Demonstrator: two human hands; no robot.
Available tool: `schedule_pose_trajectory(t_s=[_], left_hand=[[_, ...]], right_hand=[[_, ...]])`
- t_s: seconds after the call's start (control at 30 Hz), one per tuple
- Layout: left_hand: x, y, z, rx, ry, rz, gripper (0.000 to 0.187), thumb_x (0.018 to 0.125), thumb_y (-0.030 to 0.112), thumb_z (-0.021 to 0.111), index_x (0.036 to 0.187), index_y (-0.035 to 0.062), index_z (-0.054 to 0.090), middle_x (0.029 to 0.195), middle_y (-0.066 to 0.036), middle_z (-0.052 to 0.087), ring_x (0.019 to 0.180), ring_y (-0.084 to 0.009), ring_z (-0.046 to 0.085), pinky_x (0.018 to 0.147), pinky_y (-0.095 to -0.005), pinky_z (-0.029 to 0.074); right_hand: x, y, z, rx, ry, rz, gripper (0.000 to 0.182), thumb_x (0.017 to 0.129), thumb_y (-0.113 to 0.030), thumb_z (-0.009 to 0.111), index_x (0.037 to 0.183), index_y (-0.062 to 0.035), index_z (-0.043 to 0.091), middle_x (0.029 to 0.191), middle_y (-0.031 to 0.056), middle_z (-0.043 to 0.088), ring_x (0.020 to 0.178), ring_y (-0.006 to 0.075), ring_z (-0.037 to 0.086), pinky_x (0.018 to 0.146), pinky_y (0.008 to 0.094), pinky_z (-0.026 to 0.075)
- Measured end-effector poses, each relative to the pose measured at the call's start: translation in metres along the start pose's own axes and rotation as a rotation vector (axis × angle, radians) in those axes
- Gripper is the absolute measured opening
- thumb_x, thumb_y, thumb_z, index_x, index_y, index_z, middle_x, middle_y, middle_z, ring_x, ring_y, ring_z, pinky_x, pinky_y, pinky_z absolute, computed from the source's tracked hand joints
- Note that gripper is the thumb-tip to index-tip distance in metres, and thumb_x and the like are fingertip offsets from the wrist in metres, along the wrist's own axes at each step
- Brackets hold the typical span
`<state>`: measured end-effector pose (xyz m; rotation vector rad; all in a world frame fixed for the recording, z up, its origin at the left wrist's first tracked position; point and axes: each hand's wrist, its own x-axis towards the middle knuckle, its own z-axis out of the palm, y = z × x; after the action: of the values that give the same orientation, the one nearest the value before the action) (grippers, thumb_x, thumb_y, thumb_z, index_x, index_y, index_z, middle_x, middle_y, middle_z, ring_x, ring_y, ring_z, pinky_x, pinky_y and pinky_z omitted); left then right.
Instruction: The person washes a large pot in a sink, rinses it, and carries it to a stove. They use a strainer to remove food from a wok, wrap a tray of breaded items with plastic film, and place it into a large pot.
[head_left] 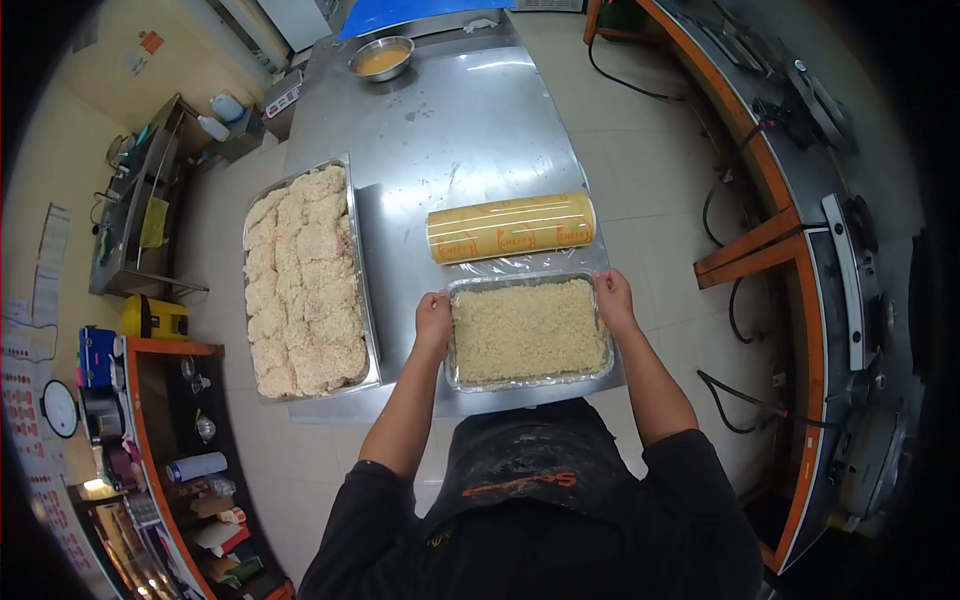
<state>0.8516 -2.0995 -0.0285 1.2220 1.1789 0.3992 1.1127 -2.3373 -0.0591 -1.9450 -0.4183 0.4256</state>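
A rectangular metal tray point(530, 380) filled with pale breadcrumbs point(530, 330) lies near the front edge of the steel table. Clear plastic wrap point(510, 267) covers it and runs back to a large yellow roll of plastic wrap point(510, 228) behind it. At the tray's left side, my left hand point(434, 318) is closed, pinching the wrap by the rim. My right hand point(614, 298) pinches the wrap at the tray's far right corner. Fingertips of both hands are partly hidden.
Left of my hands is a deep metal tray point(372, 340) heaped with breaded pieces point(305, 285). A metal bowl point(382, 60) of orange-yellow liquid stands at the far end of the steel table point(440, 130). Shelves point(175, 345) stand at left, an orange-framed counter point(790, 240) at right.
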Motion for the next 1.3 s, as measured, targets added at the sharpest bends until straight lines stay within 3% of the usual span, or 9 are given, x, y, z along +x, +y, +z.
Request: schedule_pose_trajectory(t_s=[0.1, 0.33, 0.43, 0.6, 0.7, 0.83, 0.93, 1.13, 1.3], left_hand=[[0.001, -0.002, -0.001, 0.331, 0.104, 0.056, 0.025, 0.097, 0.026, 0.056, 0.092, 0.0015, 0.061, 0.079, -0.005, 0.061, 0.072, -0.0135, 0.054, 0.065, -0.0316, 0.047], [0.002, 0.011, -0.017, 0.184, -0.045, -0.073, 0.029, 0.093, 0.030, 0.059, 0.094, 0.0005, 0.063, 0.079, -0.007, 0.062, 0.063, -0.0150, 0.053, 0.058, -0.0307, 0.044], [0.008, 0.034, -0.017, 0.107, -0.090, -0.118, 0.040, 0.092, 0.038, 0.058, 0.105, 0.0002, 0.059, 0.090, -0.008, 0.061, 0.073, -0.0166, 0.055, 0.063, -0.0304, 0.045], [0.019, 0.038, -0.004, 0.175, -0.031, 0.017, 0.045, 0.092, 0.040, 0.059, 0.112, 0.0001, 0.057, 0.105, -0.012, 0.059, 0.084, -0.0192, 0.055, 0.069, -0.0332, 0.046], [0.049, 0.013, 0.000, 0.425, 0.247, 0.415, 0.048, 0.094, 0.043, 0.060, 0.107, -0.0025, 0.054, 0.096, -0.013, 0.061, 0.083, -0.0190, 0.057, 0.074, -0.0324, 0.048], [0.065, 0.069, 0.011, 0.181, 0.097, 0.337, 0.046, 0.097, 0.043, 0.058, 0.099, -0.0025, 0.056, 0.089, -0.010, 0.060, 0.079, -0.0147, 0.054, 0.069, -0.0309, 0.046], [0.078, 0.097, 0.002, 0.199, 0.093, 0.242, 0.043, 0.099, 0.040, 0.056, 0.095, -0.0024, 0.059, 0.083, -0.007, 0.059, 0.076, -0.0127, 0.052, 0.067, -0.0300, 0.044], [0.022, 0.166, -0.020, 0.262, 0.182, 0.327, 0.049, 0.098, 0.044, 0.056, 0.079, -0.0021, 0.059, 0.069, -0.007, 0.057, 0.065, -0.0120, 0.049, 0.059, -0.0320, 0.043], [-0.064, 0.165, -0.033, 0.223, 0.123, 0.206, 0.045, 0.099, 0.041, 0.056, 0.095, -0.0032, 0.060, 0.083, -0.008, 0.063, 0.074, -0.0125, 0.057, 0.067, -0.0283, 0.048]], right_hand=[[0.008, 0.000, -0.001, 0.052, -0.031, 0.028, 0.025, 0.094, -0.025, 0.062, 0.086, -0.0011, 0.058, 0.072, 0.0050, 0.060, 0.066, 0.0124, 0.053, 0.063, 0.0307, 0.045], [0.029, 0.000, -0.014, -0.063, 0.089, -0.020, 0.028, 0.094, -0.026, 0.064, 0.103, 0.0007, 0.062, 0.079, 0.0058, 0.062, 0.071, 0.0133, 0.057, 0.071, 0.0297, 0.049], [0.067, -0.016, -0.015, -0.298, -0.019, -0.319, 0.044, 0.090, -0.036, 0.064, 0.111, 0.0027, 0.065, 0.091, 0.0153, 0.068, 0.080, 0.0262, 0.064, 0.081, 0.0369, 0.050], [0.087, -0.101, 0.013, 0.062, -0.246, 0.112, 0.056, 0.089, -0.048, 0.065, 0.112, 0.0030, 0.068, 0.098, 0.0163, 0.070, 0.092, 0.0234, 0.067, 0.083, 0.0355, 0.050], [0.116, -0.111, 0.026, 0.134, -0.247, 0.207, 0.060, 0.088, -0.048, 0.067, 0.113, 0.0070, 0.066, 0.101, 0.0159, 0.070, 0.093, 0.0226, 0.067, 0.082, 0.0347, 0.051], [0.152, -0.115, 0.033, 0.256, -0.371, 0.373, 0.057, 0.089, -0.039, 0.070, 0.114, 0.0115, 0.061, 0.104, 0.0164, 0.068, 0.092, 0.0205, 0.068, 0.084, 0.0301, 0.052], [0.151, -0.144, 0.021, 0.469, -0.512, 0.303, 0.065, 0.085, -0.036, 0.074, 0.114, 0.0197, 0.055, 0.109, 0.0215, 0.065, 0.095, 0.0240, 0.066, 0.085, 0.0330, 0.052], [0.100, -0.212, -0.027, 0.496, -0.715, 0.277, 0.046, 0.088, -0.022, 0.070, 0.115, 0.0143, 0.058, 0.109, 0.0185, 0.066, 0.097, 0.0224, 0.066, 0.087, 0.0316, 0.051], [0.035, -0.212, -0.048, 0.493, -0.698, 0.344, 0.042, 0.091, -0.020, 0.067, 0.117, 0.0114, 0.059, 0.109, 0.0162, 0.067, 0.098, 0.0210, 0.066, 0.088, 0.0323, 0.050]])
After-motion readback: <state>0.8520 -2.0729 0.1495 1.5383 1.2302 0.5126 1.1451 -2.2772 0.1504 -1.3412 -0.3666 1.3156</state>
